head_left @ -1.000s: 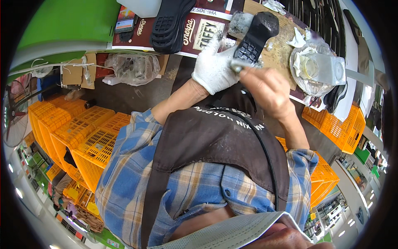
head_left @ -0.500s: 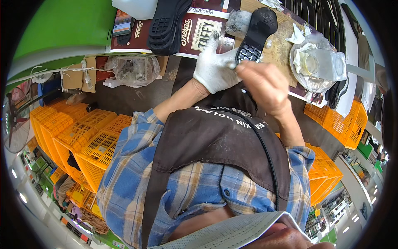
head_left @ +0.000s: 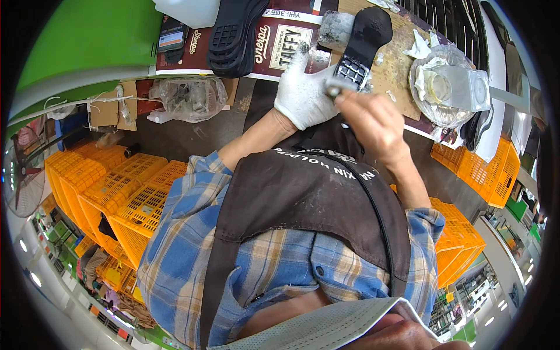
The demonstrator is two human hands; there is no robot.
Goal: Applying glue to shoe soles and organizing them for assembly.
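A black shoe sole (head_left: 366, 38) lies slanted over the board at the table's front, its heel with a grid of square hollows toward me. My left hand (head_left: 306, 96), in a white glove with dark-stained tips, grips the sole's heel end from the left. Bare, my right hand (head_left: 376, 119) is closed around a small slim tool (head_left: 335, 90) with a rounded greyish end, held at the heel's edge; its kind is unclear and the fingers hide much of it. A whitish, smudged roll-shaped block (head_left: 336, 30) sits beside the sole, partly beneath it.
A stack of black soles (head_left: 233, 41) and a phone (head_left: 171, 38) lie at the left on a maroon printed sheet. On the right, a plastic-wrapped dish (head_left: 426, 108) holds a yellowish cup (head_left: 436, 87) and a clear container (head_left: 468, 87). Orange crates (head_left: 140, 198) stand on both sides.
The sole has shifted slightly up and right. My right hand has drawn a little down, with the tool's rounded end now showing more plainly. My left hand keeps its hold.
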